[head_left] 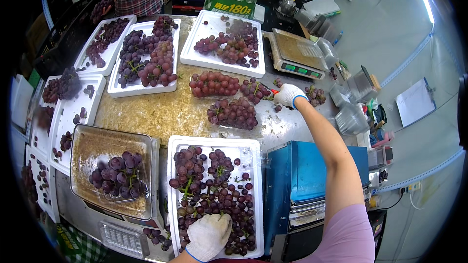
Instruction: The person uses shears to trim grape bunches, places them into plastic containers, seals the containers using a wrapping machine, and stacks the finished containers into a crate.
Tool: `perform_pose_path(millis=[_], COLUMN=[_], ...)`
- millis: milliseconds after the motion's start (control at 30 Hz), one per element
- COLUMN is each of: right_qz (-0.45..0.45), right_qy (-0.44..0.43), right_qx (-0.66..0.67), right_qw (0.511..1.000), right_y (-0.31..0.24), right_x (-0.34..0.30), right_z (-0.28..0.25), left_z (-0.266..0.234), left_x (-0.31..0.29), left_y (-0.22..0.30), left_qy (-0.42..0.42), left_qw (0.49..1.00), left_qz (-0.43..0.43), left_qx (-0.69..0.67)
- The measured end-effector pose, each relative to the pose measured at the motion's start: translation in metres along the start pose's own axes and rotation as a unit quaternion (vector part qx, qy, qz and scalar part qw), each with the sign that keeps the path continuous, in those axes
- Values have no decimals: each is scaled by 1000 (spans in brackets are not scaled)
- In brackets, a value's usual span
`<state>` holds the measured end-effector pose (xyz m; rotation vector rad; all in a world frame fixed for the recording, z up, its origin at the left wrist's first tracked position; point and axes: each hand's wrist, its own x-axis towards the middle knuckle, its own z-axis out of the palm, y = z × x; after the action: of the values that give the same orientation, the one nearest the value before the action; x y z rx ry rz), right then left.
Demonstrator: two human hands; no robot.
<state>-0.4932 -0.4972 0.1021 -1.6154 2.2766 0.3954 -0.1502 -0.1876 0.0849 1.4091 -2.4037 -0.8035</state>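
My left hand (209, 236), in a white knit glove, is at the near side of a white foam tray (214, 141) of dark red grapes. Its fingers are curled around part of a grape bunch (214, 214); the fingertips are partly hidden. My right arm stretches far across the metal table. The gloved right hand (289, 95), with a blue cuff, is closed around what looks like red-handled scissors (274, 91), mostly covered by the hand. Beside it lies a small grape bunch (254, 90). Two clear boxes of grapes, one red (214, 84) and one darker (233, 113), sit to its left.
A scale (75, 165) with a boxed grape bunch (117, 175) stands at left, another scale (297, 51) at the far right. More foam trays (178, 87) of grapes line the far and left sides. A blue box-shaped unit (317, 165) stands under my right arm. People work across the table.
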Motion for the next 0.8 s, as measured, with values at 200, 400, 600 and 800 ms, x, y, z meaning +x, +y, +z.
perform_pose_path(millis=[200, 400, 600, 800], right_qz=[-20, -35, -46, -58], right_qy=[7, 58, 50, 61], right_qx=[-42, -118, -152, -164], right_qw=[999, 991, 986, 983], right_y=[-4, -13, -8, -7], right_x=[4, 3, 16, 28], right_z=[-2, -4, -1, 0], left_z=[1, -7, -8, 1], left_x=[-2, -2, -2, -3], left_y=[-4, -2, -2, -9], left_qy=[-1, -30, -10, -7], left_qw=[1000, 999, 1000, 1000], left_qz=[4, -13, -4, -1], left_qx=[-5, -8, -7, -5])
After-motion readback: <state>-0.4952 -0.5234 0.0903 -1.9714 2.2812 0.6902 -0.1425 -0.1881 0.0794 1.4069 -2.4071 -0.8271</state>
